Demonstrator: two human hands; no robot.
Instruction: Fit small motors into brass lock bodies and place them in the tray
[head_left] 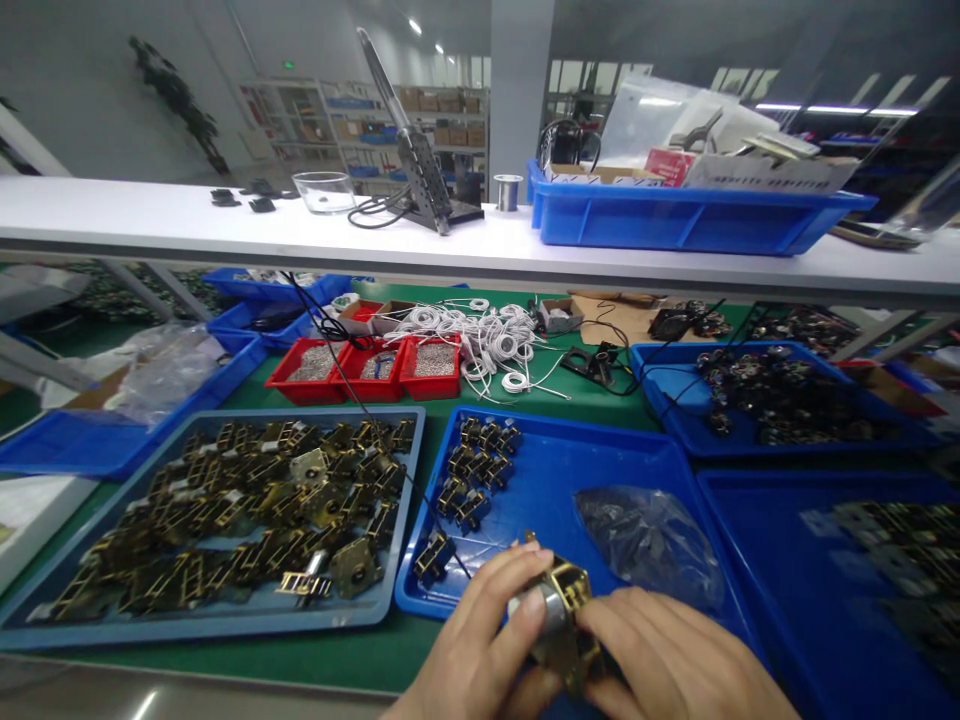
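Low in the head view, both hands meet over the front edge of a blue tray [570, 480]. My left hand [472, 650] pinches a small brass-coloured metal part with a silver round piece [562, 605] between thumb and fingers. My right hand [675, 655] closes on the same part from the right. Several similar small assemblies [480, 460] sit in rows at the tray's left side, and a dark plastic bag [649, 540] lies in its right half.
A grey-blue tray [45, 620] full of brass parts lies at left. Red bins [375, 370], white wire coils [487, 340] and more blue trays [780, 400] fill the green mat. A white shelf [225, 230] above carries a blue crate [690, 215], a glass bowl and a stand.
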